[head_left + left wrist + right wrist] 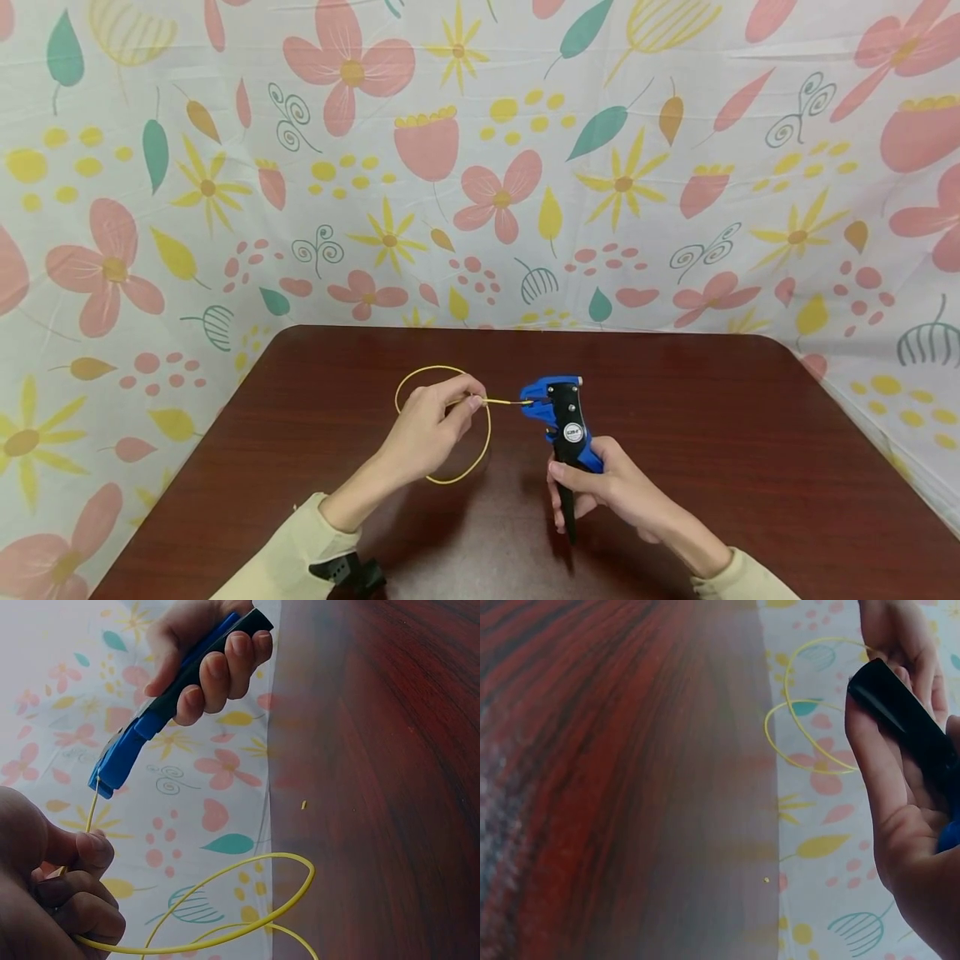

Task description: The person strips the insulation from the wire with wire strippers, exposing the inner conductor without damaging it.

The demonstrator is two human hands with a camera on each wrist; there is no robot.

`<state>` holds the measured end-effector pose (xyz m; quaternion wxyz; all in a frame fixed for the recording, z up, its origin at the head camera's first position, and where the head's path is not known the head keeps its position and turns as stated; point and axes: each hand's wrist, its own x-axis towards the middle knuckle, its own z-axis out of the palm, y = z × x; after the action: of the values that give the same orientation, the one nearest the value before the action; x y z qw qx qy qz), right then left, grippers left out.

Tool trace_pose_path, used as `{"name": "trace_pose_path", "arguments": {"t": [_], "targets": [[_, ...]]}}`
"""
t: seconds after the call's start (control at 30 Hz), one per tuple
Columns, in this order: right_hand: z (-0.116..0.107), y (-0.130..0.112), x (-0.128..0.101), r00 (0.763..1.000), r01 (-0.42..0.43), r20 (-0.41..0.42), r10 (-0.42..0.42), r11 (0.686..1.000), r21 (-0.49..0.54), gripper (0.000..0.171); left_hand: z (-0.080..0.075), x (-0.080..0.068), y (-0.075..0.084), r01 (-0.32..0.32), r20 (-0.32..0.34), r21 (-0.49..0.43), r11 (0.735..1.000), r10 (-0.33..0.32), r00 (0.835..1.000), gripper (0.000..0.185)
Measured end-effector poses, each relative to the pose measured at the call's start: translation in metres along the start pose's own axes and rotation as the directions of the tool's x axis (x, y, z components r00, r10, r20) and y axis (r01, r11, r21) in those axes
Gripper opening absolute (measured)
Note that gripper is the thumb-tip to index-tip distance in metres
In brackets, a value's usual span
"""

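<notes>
A thin yellow wire point(480, 450) curls in a loop above the dark wooden table point(750, 467). My left hand point(435, 425) pinches the wire near its free end between thumb and fingers; the left wrist view shows the same pinch point(75, 877) and the loop point(247, 915). The wire's end runs into the blue head of a wire stripper point(558, 408). My right hand point(600, 492) grips the stripper's black and blue handles, seen from the left wrist point(202, 671) and, in the right wrist view, as the black handle point(904, 720) lying across the palm.
A flowered cloth point(480, 167) hangs behind and beside the table. A tiny yellow scrap of insulation point(303, 804) lies on the wood near the table's edge, also seen as a scrap point(766, 880) from the right wrist. A black wrist strap point(348, 571) sits on my left sleeve.
</notes>
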<state>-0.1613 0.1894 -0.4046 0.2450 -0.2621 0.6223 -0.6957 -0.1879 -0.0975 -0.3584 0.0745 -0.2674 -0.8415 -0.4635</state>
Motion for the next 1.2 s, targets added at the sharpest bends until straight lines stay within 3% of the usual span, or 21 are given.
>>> {"name": "trace_pose_path", "arguments": {"t": [0.73,1.2], "targets": [[0.0021,0.0004,-0.0014,1.0,0.022,-0.018,-0.022,1.0,-0.018,0.023,0.0017,-0.0001,-0.0028,-0.001,-0.01,0.018,1.0,0.001,1.0,0.011],[0.0036,0.0014,-0.0022,0.997,0.008,-0.082,-0.013,0.998,-0.062,0.025,0.0016,0.0005,-0.0026,0.003,-0.017,0.021,1.0,-0.002,1.0,0.012]]}}
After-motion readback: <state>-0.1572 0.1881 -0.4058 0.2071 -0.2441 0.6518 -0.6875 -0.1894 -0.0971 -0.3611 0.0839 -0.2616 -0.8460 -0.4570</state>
